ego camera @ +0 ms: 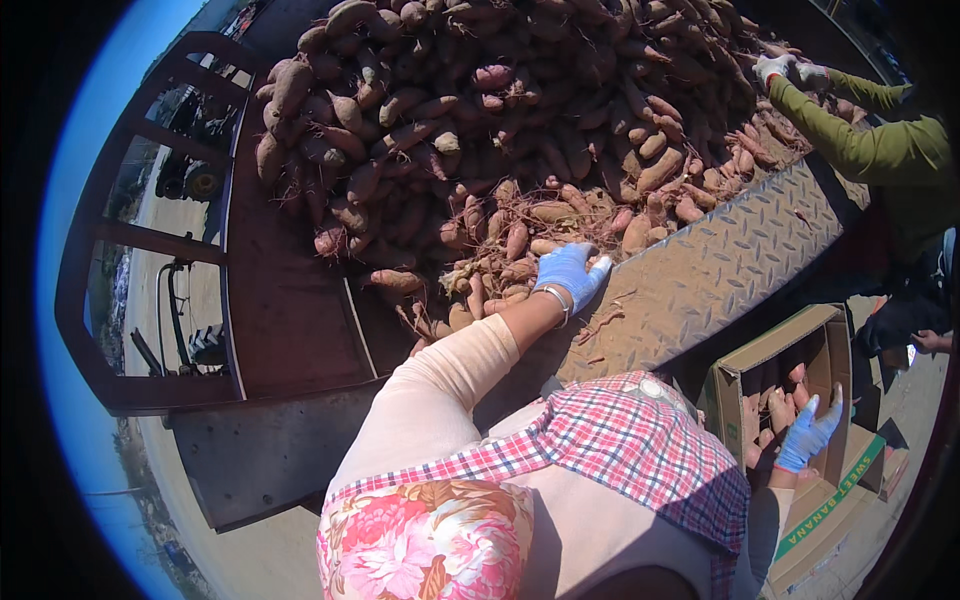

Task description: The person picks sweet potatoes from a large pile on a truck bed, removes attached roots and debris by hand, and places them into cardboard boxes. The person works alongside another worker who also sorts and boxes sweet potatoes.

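Note:
My left hand (571, 276), in a blue and white work glove with a bangle at the wrist, reaches to the near edge of a heap of sweet potatoes (517, 150). Its curled fingers touch small roots there; whether they grip one is hidden. A pale sweet potato (546, 246) lies just beyond the fingertips. My right hand (808, 439), gloved alike, is at an open cardboard carton (780, 339) on my right. Its fingers are spread and nothing shows in them. Several sweet potatoes (780, 409) lie inside the carton.
A diamond-plate metal ledge (712, 262), dusted with soil, borders the heap. A dark red metal side rail (161, 232) stands on the left. On the right, a co-worker's gloved hands (784, 69) touch the heap; another person's hand (930, 341) shows lower. A second carton (832, 495) bears printing.

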Demonstrator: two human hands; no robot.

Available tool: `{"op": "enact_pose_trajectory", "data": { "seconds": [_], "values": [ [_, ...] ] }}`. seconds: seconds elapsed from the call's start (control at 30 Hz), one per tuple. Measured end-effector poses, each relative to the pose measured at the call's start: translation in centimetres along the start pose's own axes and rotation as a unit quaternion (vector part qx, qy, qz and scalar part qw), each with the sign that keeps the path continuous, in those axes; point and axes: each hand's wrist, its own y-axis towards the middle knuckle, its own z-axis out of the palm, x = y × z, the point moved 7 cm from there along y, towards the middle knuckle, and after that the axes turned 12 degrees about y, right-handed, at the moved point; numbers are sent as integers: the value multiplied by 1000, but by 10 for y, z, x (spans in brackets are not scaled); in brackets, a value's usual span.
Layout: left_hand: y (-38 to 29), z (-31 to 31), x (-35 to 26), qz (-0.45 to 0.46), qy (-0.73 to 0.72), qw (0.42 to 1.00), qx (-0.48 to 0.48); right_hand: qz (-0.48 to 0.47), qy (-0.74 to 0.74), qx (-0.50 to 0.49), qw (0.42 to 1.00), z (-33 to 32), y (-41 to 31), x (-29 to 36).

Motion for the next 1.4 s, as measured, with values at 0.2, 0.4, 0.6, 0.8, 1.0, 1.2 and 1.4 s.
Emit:
{"op": "enact_pose_trajectory", "data": {
  "seconds": [0.2,0.4,0.6,0.8,1.0,1.2,1.4],
  "values": [
    [5,9,16,-52,-105,993,27,-33,329,245,911,122,-13,141],
    [-28,-5,184,-336,-452,748,-351,-136,351,382,844,171,-54,232],
    [-99,-15,351,-595,-364,656,-290,42,332,398,854,168,-66,185],
    [-79,53,484,-633,-249,730,-68,36,291,421,858,157,-70,185],
    [-88,-34,363,-512,-359,708,-326,25,286,420,861,144,-70,194],
    [-30,-8,206,-168,-842,490,-150,39,322,462,826,146,-65,215],
    [-62,-35,32,-65,-746,660,57,54,361,529,766,167,-57,275]
  ]
}}
